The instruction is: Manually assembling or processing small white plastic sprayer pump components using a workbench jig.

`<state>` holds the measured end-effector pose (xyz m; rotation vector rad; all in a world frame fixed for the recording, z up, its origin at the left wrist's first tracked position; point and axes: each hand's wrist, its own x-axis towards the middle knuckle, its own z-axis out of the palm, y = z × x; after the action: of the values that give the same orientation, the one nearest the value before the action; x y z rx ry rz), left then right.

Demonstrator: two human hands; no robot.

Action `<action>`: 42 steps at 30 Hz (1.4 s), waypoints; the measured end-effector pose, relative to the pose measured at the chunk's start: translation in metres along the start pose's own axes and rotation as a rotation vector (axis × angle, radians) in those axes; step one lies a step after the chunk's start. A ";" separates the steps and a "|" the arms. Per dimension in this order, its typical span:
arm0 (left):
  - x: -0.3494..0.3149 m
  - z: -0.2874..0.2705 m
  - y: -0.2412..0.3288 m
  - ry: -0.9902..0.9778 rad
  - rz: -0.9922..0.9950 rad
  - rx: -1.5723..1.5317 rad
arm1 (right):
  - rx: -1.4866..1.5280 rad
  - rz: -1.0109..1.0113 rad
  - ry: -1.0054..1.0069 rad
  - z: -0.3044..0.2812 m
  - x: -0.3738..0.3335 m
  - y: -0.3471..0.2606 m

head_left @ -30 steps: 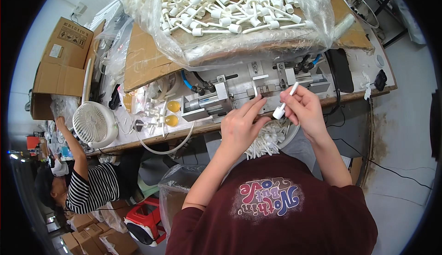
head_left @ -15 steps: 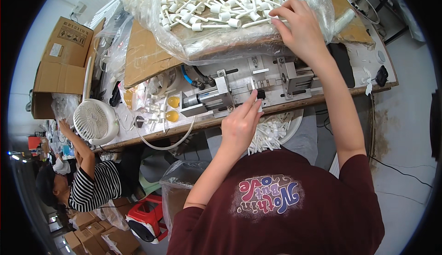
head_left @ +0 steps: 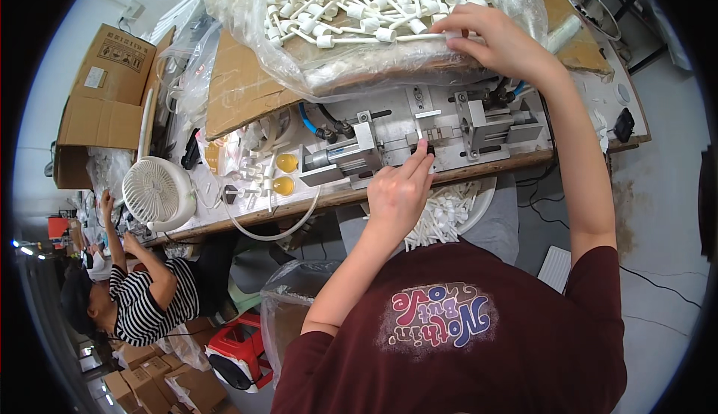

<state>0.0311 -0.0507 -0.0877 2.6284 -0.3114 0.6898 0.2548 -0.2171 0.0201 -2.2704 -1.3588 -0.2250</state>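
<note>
My right hand [head_left: 493, 40] is at the near edge of a clear plastic bag. Its thumb and fingers are pinched on the end of a white plastic rod with a cylindrical cap [head_left: 419, 38], lying along the edge of the heap. A heap of similar white capped rods [head_left: 359, 2] fills the bag. My left hand [head_left: 402, 193] reaches over the bench's front edge, fingers stretched out, the index fingertip against the middle of a metal clamping fixture [head_left: 440, 136]. Something white shows just beyond that fingertip; its kind is hard to make out. Beneath the hand, a black piece is partly covered.
Metal blocks with cylinders [head_left: 336, 156] flank the fixture. A white tub [head_left: 482, 212] of white parts sits below the bench edge. Leftward are two yellow round knobs [head_left: 284, 185], a white fan [head_left: 157, 195] and a cardboard box [head_left: 105, 107]. Another person [head_left: 153, 302] works at far left.
My right hand has flattened and its wrist has swung right, still pinching at the heap's edge. The left fingers stay at the fixture. The other person's second arm has come into view.
</note>
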 end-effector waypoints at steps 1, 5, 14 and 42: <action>0.000 -0.001 -0.001 -0.005 0.003 0.009 | -0.037 -0.003 0.034 -0.002 -0.003 -0.011; 0.006 -0.015 -0.007 -0.061 -0.013 -0.137 | 0.150 0.114 0.215 0.004 -0.035 -0.056; 0.112 -0.062 -0.047 0.459 -0.024 -0.079 | 0.221 0.165 0.215 0.063 -0.117 -0.121; 0.062 -0.085 -0.016 0.142 -0.119 -0.432 | 0.013 0.118 0.350 0.047 -0.022 -0.097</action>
<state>0.0538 -0.0059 0.0063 2.1592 -0.2294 0.6785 0.1555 -0.1741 0.0015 -2.1651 -1.0404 -0.5429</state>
